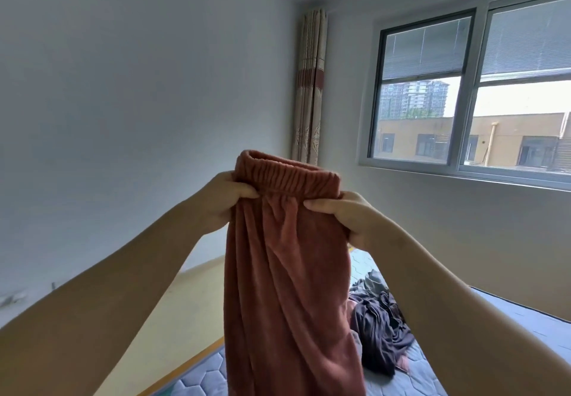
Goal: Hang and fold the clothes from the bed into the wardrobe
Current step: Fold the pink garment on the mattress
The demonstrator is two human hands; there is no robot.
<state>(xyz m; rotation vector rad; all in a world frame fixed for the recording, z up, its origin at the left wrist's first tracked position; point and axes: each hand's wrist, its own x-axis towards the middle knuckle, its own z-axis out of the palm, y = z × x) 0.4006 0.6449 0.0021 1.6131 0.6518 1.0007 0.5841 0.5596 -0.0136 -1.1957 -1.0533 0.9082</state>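
Note:
Rust-brown fleece trousers [287, 287] with an elastic waistband hang in front of me, held up at chest height. My left hand [222, 201] pinches the left side of the waistband. My right hand [346, 213] pinches the right side just under the band. The legs drop down past the lower edge of the view, over the bed [509, 327]. A heap of dark grey and purple clothes [380, 330] lies on the mattress behind the trousers. The wardrobe is not in view.
The quilted blue-grey mattress fills the lower right. A wooden floor strip [185, 296] runs along the bed's left side below a bare white wall. A window [469, 93] and a bunched curtain [310, 86] stand at the far end.

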